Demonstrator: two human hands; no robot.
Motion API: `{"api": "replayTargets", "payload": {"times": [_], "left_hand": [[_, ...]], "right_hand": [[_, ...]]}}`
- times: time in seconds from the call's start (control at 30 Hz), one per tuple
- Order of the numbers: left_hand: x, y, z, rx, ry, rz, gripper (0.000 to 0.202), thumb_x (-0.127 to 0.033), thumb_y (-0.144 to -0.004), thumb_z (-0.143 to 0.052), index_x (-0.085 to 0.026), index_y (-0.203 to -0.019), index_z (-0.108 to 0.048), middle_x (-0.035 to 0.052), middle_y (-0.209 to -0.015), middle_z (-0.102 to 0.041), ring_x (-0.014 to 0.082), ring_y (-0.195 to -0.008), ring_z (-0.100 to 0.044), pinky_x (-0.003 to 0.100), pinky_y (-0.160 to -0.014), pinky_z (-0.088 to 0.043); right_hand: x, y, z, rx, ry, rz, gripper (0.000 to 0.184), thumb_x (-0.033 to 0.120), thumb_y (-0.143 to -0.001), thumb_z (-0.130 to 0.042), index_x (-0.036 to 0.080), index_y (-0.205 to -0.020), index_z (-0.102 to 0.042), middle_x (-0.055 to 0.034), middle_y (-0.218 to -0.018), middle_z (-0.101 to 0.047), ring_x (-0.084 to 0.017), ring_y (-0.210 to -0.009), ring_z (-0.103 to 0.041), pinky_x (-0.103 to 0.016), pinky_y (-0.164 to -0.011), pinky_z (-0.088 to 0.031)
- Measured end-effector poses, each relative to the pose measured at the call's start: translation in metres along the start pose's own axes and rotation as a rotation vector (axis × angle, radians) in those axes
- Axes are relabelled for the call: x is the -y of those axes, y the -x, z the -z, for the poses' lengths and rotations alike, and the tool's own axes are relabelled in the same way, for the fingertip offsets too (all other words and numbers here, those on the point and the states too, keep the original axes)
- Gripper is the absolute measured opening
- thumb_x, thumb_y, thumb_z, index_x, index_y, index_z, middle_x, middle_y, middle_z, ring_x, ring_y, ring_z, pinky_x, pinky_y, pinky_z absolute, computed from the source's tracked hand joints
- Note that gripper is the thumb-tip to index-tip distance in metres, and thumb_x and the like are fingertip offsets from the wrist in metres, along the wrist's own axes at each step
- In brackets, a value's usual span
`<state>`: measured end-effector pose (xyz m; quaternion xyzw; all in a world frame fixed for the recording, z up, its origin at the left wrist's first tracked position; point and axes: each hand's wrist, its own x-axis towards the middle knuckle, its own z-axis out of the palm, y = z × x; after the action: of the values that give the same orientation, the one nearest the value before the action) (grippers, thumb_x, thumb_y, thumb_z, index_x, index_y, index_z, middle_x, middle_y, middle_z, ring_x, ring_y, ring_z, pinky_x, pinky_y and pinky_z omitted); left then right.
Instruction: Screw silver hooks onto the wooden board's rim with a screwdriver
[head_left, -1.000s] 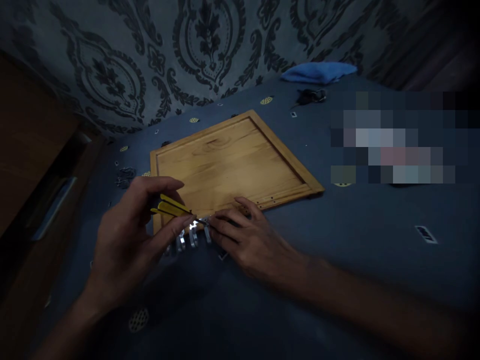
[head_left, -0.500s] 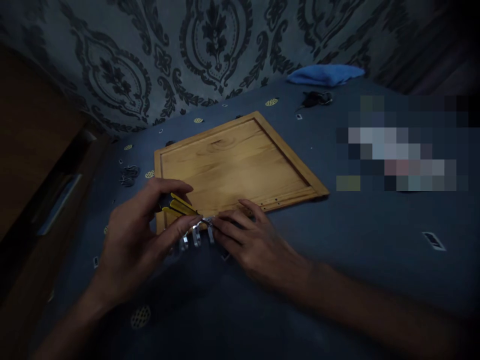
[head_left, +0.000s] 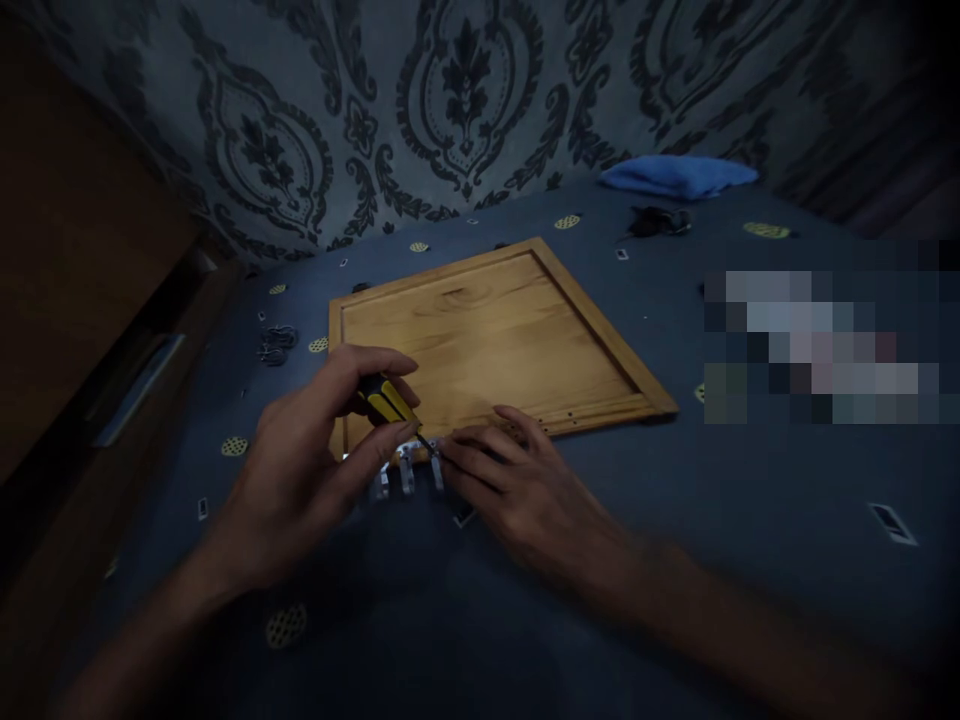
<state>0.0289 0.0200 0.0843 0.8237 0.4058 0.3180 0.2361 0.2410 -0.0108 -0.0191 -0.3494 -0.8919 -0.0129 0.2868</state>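
- so the left hand (head_left: pixel 300 475) is gripping a yellow-and-black screwdriver (head_left: pixel 391 399), tip angling down at some shiny metal hooks (head_left: pixel 407 472)
- right hand (head_left: pixel 525 490) is bunching its fingers just beside that tip, can't tell from here if they're pinching anything
- wooden board (head_left: pixel 480 340) is lying on a blue patterned sheet (head_left: pixel 750 500), hooks lining its near edge
- blue cloth (head_left: pixel 681 178) is sitting back by the wall (head_left: pixel 360 70)

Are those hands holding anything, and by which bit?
The left hand holds a yellow-and-black screwdriver by its handle. The right hand is at the metal hooks; whether it grips anything there can't be told.
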Motion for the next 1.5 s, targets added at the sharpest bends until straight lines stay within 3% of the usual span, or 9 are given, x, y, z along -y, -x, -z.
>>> {"api": "replayTargets", "payload": {"times": [0.27,0.8,1.07,1.27,1.5], "left_hand": [[-0.0013,-0.0024,0.0003,0.014,-0.053,-0.040,0.031,-0.020,-0.095,-0.065,-0.027,-0.124,-0.057,-0.0001,-0.106,-0.068,0.0137,-0.096,-0.069,0.021,-0.083,-0.054],[0.0010,-0.0042,-0.0023,0.007,-0.018,-0.055,0.029,-0.024,-0.097,-0.063,-0.024,-0.125,-0.057,0.0062,-0.112,-0.068,0.0200,-0.098,-0.068,0.030,-0.082,-0.055],[-0.0010,-0.0042,-0.0041,-0.042,-0.069,-0.098,0.027,-0.022,-0.095,-0.067,-0.024,-0.122,-0.061,0.0024,-0.110,-0.070,0.0160,-0.093,-0.068,0.025,-0.082,-0.054],[-0.0003,-0.0042,0.0019,-0.007,-0.078,-0.069,0.031,-0.023,-0.098,-0.060,-0.024,-0.129,-0.059,0.0059,-0.109,-0.071,0.0204,-0.097,-0.069,0.030,-0.083,-0.055],[0.0032,-0.0020,-0.0044,-0.068,-0.120,-0.121,0.032,-0.025,-0.095,-0.067,-0.025,-0.126,-0.059,0.0016,-0.109,-0.069,0.0148,-0.090,-0.068,0.025,-0.081,-0.054]], "right_hand": [[-0.0011,0.0004,-0.0005,0.033,0.005,-0.001,0.025,0.011,-0.099,-0.052,0.021,-0.111,-0.072,-0.0067,-0.115,-0.076,-0.024,-0.112,-0.061,-0.056,-0.111,-0.036],[-0.0017,0.0006,0.0003,0.075,0.017,-0.008,0.024,0.014,-0.096,-0.060,0.025,-0.113,-0.072,-0.0042,-0.122,-0.074,-0.024,-0.116,-0.059,-0.051,-0.112,-0.032],[-0.0013,-0.0003,0.0009,0.025,0.005,-0.003,0.019,0.015,-0.099,-0.057,0.024,-0.108,-0.072,-0.0047,-0.119,-0.076,-0.023,-0.114,-0.061,-0.050,-0.111,-0.034],[-0.0007,0.0003,0.0012,0.070,0.029,0.009,0.020,0.014,-0.094,-0.064,0.021,-0.111,-0.072,-0.0061,-0.120,-0.075,-0.025,-0.116,-0.060,-0.055,-0.111,-0.036],[0.0006,-0.0003,0.0021,0.080,0.006,-0.007,0.023,0.016,-0.099,-0.055,0.021,-0.112,-0.073,-0.0081,-0.120,-0.075,-0.025,-0.114,-0.059,-0.058,-0.110,-0.037]]}}
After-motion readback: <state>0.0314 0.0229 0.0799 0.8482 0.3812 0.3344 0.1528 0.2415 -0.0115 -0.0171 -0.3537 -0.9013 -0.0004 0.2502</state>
